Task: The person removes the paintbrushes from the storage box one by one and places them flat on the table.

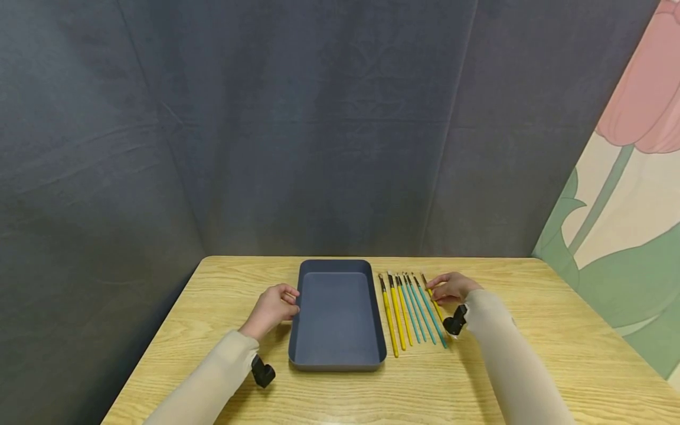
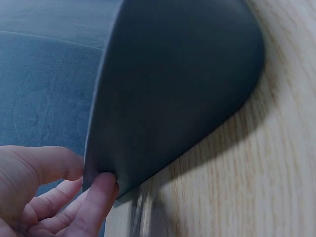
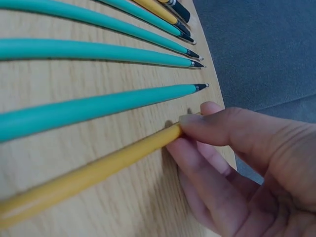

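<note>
A dark grey rectangular tray (image 1: pixel 338 319) lies on the table. At its left side, my left hand (image 1: pixel 273 308) holds the rim with thumb and fingertips; in the left wrist view one finger (image 2: pixel 101 190) lies against the tray's outer wall (image 2: pixel 173 84). To the right, my right hand (image 1: pixel 451 287) pinches a yellow paintbrush (image 1: pixel 437 308) near its bristle end. The right wrist view shows the thumb and index finger on the yellow handle (image 3: pixel 98 173), while the hand hides the bristles. Beside it lie teal paintbrushes (image 1: pixel 430 310) and more yellow paintbrushes (image 1: pixel 389 316), bristles pointing away.
The wooden table (image 1: pixel 510 354) ends at a dark grey curtain (image 1: pixel 319 147) behind and on the left. A wall painted with a pink tulip (image 1: pixel 637 106) stands on the right. The brushes form a fanned row close to the tray's right side.
</note>
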The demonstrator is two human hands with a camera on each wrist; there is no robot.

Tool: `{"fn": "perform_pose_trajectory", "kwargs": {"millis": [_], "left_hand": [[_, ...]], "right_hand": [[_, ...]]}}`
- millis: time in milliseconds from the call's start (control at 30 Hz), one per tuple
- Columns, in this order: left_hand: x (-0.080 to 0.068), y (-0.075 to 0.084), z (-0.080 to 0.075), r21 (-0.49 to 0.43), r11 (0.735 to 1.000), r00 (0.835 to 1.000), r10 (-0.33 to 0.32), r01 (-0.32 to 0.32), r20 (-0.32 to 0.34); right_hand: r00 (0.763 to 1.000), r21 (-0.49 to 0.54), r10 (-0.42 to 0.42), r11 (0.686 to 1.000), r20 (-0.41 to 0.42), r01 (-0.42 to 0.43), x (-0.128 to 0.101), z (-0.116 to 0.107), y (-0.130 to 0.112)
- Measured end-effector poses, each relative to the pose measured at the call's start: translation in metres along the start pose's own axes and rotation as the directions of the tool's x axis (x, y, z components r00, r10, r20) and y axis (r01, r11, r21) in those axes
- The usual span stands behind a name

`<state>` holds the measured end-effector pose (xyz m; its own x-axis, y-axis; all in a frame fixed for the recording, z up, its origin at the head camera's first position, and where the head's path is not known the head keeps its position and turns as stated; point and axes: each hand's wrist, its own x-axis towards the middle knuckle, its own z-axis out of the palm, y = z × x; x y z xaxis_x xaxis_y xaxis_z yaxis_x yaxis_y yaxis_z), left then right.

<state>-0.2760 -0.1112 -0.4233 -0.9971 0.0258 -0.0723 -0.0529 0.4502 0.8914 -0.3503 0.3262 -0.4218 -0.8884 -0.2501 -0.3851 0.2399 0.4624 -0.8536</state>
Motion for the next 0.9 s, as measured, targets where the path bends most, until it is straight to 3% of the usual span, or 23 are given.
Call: {"fn": "perform_pose_trajectory", "kwargs": {"millis": [900], "left_hand": [[0.001,-0.002,0.001,0.013,1.000,1.000,0.001,-0.001,-0.004]], "right_hand": [[0.994,-0.095,0.007,0.995,-0.107,-0.017,-0.005,0.013,-0.007]]}}
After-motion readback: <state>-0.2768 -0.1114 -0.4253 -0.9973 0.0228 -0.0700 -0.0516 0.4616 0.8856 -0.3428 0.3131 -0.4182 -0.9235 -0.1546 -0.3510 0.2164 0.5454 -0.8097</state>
